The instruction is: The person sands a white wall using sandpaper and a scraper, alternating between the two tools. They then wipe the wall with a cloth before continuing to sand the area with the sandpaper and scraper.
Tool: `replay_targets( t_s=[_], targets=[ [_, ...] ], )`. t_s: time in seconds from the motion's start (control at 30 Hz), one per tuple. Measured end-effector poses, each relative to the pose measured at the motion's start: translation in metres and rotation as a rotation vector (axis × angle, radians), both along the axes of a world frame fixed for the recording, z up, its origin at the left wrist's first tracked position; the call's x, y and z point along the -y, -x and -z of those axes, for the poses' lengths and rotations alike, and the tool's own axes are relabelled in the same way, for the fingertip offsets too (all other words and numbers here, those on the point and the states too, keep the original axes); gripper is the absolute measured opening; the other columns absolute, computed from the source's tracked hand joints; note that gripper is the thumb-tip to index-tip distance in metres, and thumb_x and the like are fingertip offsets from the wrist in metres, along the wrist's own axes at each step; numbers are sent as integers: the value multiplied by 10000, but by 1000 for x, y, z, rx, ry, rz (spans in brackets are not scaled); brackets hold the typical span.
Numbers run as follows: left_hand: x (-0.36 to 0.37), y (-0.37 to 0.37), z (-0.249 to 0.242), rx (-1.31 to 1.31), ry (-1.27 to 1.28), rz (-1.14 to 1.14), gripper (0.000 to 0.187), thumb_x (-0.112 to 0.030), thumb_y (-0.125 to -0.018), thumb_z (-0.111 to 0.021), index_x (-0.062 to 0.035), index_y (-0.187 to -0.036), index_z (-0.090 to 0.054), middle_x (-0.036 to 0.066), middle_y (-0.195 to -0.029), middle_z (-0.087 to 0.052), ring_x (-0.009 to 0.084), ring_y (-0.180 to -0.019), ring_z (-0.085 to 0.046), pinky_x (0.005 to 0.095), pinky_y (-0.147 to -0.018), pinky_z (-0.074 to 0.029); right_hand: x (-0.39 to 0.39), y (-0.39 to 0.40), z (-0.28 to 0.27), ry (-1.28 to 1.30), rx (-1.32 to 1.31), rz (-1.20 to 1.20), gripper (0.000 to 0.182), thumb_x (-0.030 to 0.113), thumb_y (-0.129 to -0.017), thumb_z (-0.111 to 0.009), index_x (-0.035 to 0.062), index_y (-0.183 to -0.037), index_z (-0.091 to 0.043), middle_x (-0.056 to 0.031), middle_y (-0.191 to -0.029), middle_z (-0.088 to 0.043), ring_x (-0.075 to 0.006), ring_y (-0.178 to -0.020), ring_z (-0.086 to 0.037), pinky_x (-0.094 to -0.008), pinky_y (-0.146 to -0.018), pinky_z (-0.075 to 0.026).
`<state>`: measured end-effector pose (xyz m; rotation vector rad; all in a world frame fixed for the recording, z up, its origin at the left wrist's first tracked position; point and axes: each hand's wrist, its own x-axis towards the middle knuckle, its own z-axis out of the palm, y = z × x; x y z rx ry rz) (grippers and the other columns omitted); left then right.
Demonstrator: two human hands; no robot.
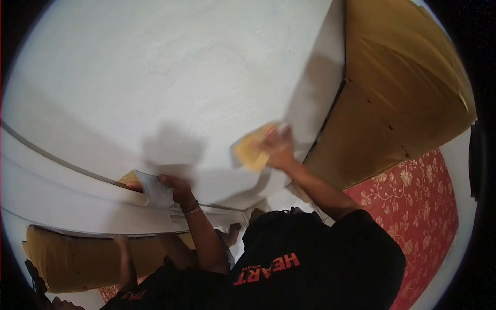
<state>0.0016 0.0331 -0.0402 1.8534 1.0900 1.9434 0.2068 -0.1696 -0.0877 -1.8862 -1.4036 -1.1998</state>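
Observation:
My right hand (279, 147) presses a yellow pad (251, 150) flat against a white painted surface (170, 67), close to its right edge. My left hand (175, 187) grips a pale grey sheet (155, 190) and rests on a white moulding (77, 201) that runs along the lower left. A bracelet circles that wrist. My black shirt with red letters (310, 258) fills the bottom of the view. The pad is blurred, so I cannot tell if it is a sponge or sandpaper.
A brown wooden panel (398, 88) adjoins the white surface on the right, with a red floral covering (413, 206) below it. Under the moulding lies a yellow-brown surface (72, 258). A dim arm (124, 253) shows there, perhaps a reflection.

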Motion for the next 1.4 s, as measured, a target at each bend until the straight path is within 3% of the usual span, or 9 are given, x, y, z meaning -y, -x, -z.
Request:
replay_targets(
  t_s=[0.17,0.3,0.53,0.6,0.73,0.8,1.0,1.17,1.4],
  targets=[
    [-3,6,24,-196,49,-112,329,-126,-927,-386,115,-1151,-387,238,-1117,-500,337,-963,-519,373,-860,-407,-10,-37,-34,-729,-870,-16,572,301,-841,-486,7,-1289,-287,-224,-1369,-201,-344,-1289,-156,-513,-1024,-82],
    [-19,9,24,-316,-245,-272,367,-192,-945,-335,112,-1147,-370,239,-1123,-485,334,-972,-502,388,-871,-393,-35,67,-2,-458,-1019,-47,656,195,-862,-435,-31,-1367,-83,-233,-1431,1,-377,-1324,40,-479,-1048,6],
    [-23,10,17,-22,-123,-106,413,-306,-954,-306,74,-1064,-422,234,-991,-495,348,-926,-490,383,-837,-388,23,-41,72,-793,-1996,-615,628,398,-928,-343,-65,-1326,-195,-193,-1371,-262,-252,-1294,-206,-291,-1055,-127],
    [-35,15,21,-93,-87,-117,402,-301,-954,-307,72,-1044,-425,235,-998,-496,353,-917,-491,397,-836,-386,15,-28,-14,-1377,-1792,-281,679,459,-918,-324,-72,-1323,-203,-190,-1370,-272,-229,-1302,-194,-281,-1057,-123],
    [-67,21,41,-486,-764,-646,385,-289,-952,-318,70,-1044,-423,227,-979,-502,356,-892,-491,412,-823,-387,-9,44,2,-797,-1449,-132,711,487,-904,-337,-80,-1315,-213,-193,-1355,-295,-245,-1277,-235,-293,-1047,-150],
    [-18,7,9,-20,-250,-93,373,-266,-945,-356,79,-1075,-412,225,-1001,-501,343,-901,-495,400,-829,-390,-7,60,9,-640,-1312,-110,727,501,-897,-344,-83,-1311,-219,-195,-1347,-306,-253,-1264,-255,-298,-1043,-164],
    [-14,0,7,168,-109,5,402,-231,-939,-389,128,-1119,-395,251,-1089,-492,320,-942,-498,386,-847,-386,23,-25,-28,-1268,-1864,-95,776,543,-876,-363,-94,-1300,-235,-199,-1323,-341,-277,-1225,-316,-316,-1029,-205],
    [-12,3,5,-43,-220,-114,423,-240,-942,-379,136,-1134,-386,261,-1124,-481,324,-982,-492,393,-859,-380,-12,72,-18,-584,-1262,-212,602,358,-934,-326,-54,-1343,-167,-198,-1437,-45,-288,-1332,-62,-338,-1070,-42],
    [-17,5,9,-17,-131,-41,456,-280,-942,-362,141,-1115,-386,267,-1079,-496,343,-951,-505,407,-836,-391,10,-22,-17,-1004,-1546,-67,606,413,-916,-374,-83,-1258,-303,-220,-1253,-393,-292,-1157,-377,-341,-1004,-240]
  ],
)
